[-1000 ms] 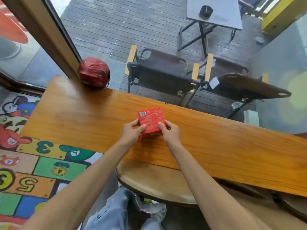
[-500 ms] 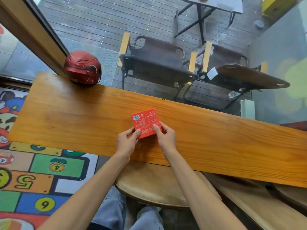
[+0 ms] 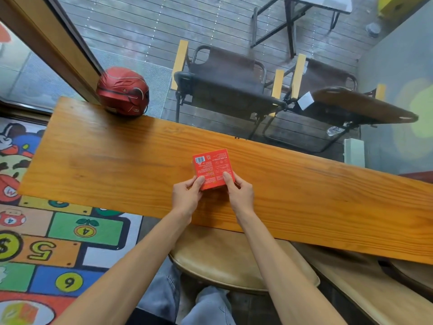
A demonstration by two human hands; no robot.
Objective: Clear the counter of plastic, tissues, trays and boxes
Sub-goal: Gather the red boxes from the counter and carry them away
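Nearest the camera, a person's knees in light jeans (image 3: 206, 306) show between two bare forearms, above a round tan stool seat (image 3: 234, 261). To the left, a bright floor mat (image 3: 58, 242) carries numbered squares and cartoon figures. Both arms reach forward over a long orange wooden counter (image 3: 117, 165). The left hand (image 3: 186, 195) and the right hand (image 3: 240, 193) each pinch the near corners of a small red box (image 3: 213, 168), thumbs on its printed top, fingers curled beneath. The box sits over the middle of the counter, barcode at its far left corner; whether it rests on the wood is unclear. At the counter's far left edge lies a red helmet (image 3: 123, 91) against a wooden window frame. Beyond the glass stand dark folding chairs (image 3: 225, 87) on grey decking
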